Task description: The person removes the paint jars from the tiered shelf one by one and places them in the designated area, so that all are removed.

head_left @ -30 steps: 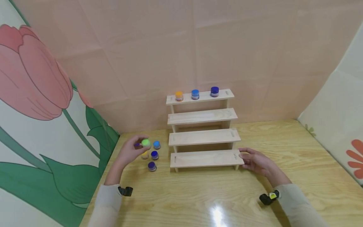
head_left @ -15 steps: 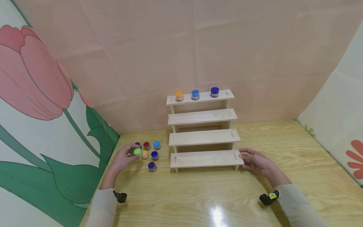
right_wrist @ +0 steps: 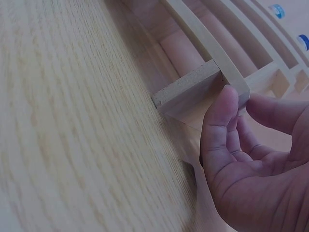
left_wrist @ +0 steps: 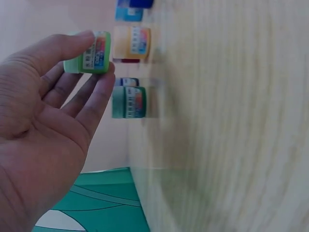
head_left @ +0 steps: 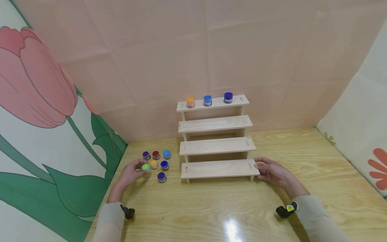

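Pinched between the thumb and fingers of my left hand [head_left: 132, 173] is a small light green paint jar [left_wrist: 91, 52], held just off the table. Around it stand a yellow jar [head_left: 154, 164], a red jar [head_left: 156, 155], a light blue jar [head_left: 167, 154] and several purple or dark blue jars [head_left: 161, 177]. A dark green jar [left_wrist: 129, 102] shows in the left wrist view; my left hand hides it from the head view. My right hand [head_left: 273, 173] grips the right end of the lowest board of a four-step wooden rack [head_left: 220, 169], thumb and fingers on its edge.
On the rack's top step stand an orange jar [head_left: 190, 102], a light blue jar [head_left: 207, 100] and a dark blue jar [head_left: 228, 97]. Behind it hangs a pink backdrop [head_left: 211, 50]. A tulip-print panel [head_left: 45, 101] borders the wooden table [head_left: 193, 208] on the left.
My left hand has moved left and toward me, then down, with the light green jar, uncovering the red and purple jars. My right hand stays on the rack.
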